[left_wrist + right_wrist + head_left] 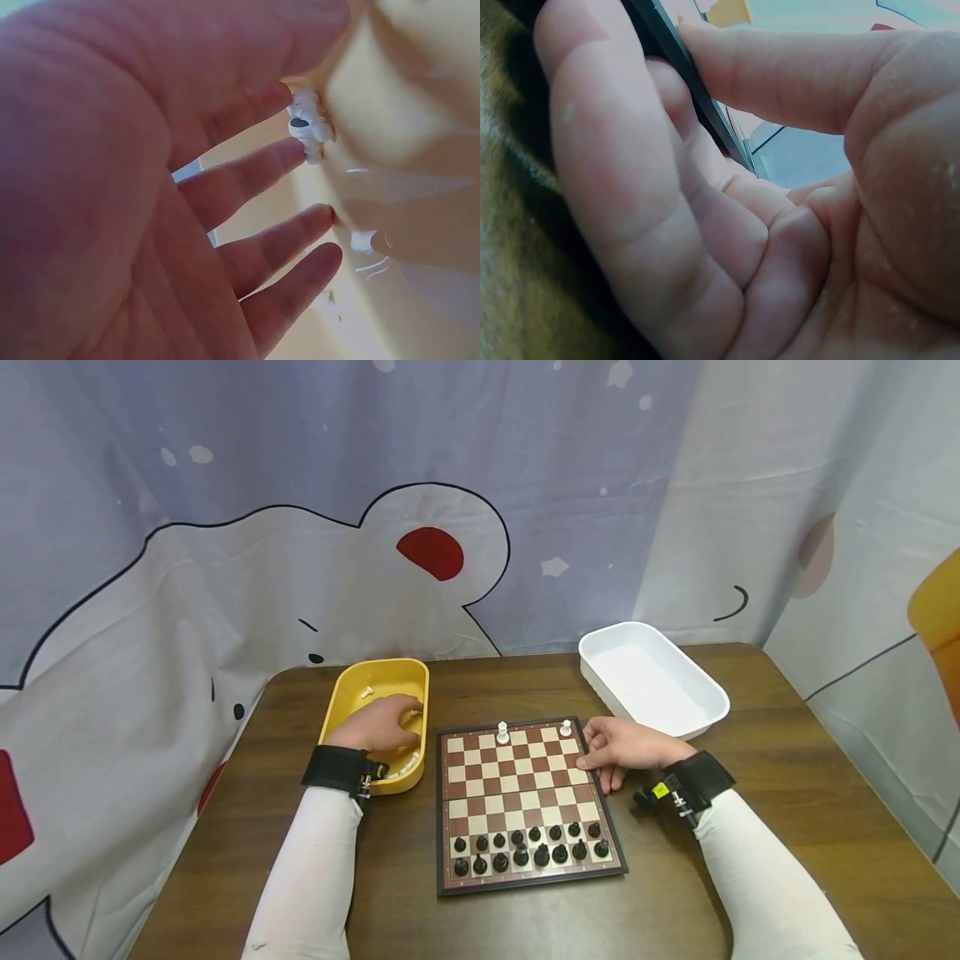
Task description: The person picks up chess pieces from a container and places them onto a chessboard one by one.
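My left hand [381, 723] is down inside a yellow tray [427, 693]. In the left wrist view its fingers [247, 176] stretch out spread, two fingertips right at some white chess pieces [307, 124] by the tray wall. My right hand [626, 748] grips the right edge of a chessboard [517, 768], thumb over the top and the other fingers curled at the side and below. Two white pieces stand on the far row: a larger one [502, 733] left of the middle and a smaller one [566, 727] in the right corner. Black pieces [521, 855] fill the two near rows.
A white tray [652, 681] stands behind the right hand at the back of the brown wooden table [675, 893]. More white pieces [409, 763] lie in the yellow tray. A patterned curtain [300, 585] hangs close behind the table.
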### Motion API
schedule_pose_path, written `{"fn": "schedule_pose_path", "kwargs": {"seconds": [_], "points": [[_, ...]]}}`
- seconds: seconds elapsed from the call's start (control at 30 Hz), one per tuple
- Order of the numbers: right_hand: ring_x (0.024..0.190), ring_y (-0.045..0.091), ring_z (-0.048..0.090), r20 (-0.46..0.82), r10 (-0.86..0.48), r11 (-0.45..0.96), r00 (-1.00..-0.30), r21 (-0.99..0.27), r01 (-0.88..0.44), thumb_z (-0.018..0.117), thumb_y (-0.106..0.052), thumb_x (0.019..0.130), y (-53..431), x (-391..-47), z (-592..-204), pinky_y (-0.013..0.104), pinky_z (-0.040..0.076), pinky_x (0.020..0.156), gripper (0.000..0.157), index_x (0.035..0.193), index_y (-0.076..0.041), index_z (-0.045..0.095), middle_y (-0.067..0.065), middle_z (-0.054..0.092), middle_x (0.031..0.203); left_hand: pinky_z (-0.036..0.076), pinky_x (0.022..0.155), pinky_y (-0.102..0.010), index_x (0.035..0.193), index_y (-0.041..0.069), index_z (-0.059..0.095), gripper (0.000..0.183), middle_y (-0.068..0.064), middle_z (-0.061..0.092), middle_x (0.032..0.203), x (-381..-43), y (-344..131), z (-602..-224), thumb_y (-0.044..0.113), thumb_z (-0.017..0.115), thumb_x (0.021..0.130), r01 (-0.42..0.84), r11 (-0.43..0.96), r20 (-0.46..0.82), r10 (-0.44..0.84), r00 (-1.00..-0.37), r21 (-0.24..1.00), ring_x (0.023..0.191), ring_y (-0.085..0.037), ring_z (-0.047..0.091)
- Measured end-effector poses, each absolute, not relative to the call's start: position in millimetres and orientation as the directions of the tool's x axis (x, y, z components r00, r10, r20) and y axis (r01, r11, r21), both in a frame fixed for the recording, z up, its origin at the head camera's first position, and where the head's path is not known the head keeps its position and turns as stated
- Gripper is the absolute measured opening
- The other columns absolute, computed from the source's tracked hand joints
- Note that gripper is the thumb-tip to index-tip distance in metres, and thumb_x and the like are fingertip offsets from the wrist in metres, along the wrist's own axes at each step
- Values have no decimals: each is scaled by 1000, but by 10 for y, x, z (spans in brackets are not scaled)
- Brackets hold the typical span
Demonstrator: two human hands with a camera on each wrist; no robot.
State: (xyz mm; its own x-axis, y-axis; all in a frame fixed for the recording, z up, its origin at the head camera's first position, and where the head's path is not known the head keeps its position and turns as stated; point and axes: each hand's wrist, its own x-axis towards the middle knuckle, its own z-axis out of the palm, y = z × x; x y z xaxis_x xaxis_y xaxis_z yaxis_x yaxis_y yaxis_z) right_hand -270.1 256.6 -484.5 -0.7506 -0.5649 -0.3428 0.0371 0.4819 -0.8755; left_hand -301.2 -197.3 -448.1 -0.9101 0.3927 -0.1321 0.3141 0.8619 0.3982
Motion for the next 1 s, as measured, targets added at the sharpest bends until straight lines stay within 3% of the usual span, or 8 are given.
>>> {"fn": "schedule_pose_path", "kwargs": {"seconds": [0.3,0.67,1.0], "points": [[61,27,76,-349,-559,491,-752,-870,39,79,-20,104,2585,-2678,-4812,35,63,56,43,119,4,47,18,72,80,55,104,-49,128,5,78,32,-9,78,122,-3036,-1919,-4484,10,81,97,326,871,-73,376,-924,366,107,-28,70],[62,30,77,-341,-565,495,-752,-869,22,79,-21,104,2571,-2678,-4804,36,63,56,42,119,4,49,17,72,79,56,101,-48,127,5,77,28,-9,78,114,-3024,-1912,-4476,8,80,100,282,895,-89,330,-940,346,100,-28,67],[60,27,75,-341,-566,486,-751,-873,30,80,-20,104,2560,-2677,-4813,36,63,56,43,119,4,48,18,72,80,56,85,-44,114,7,75,17,-4,73,98,-3030,-1878,-4468,8,80,98,313,914,-65,339,-938,256,86,-24,64]]}}
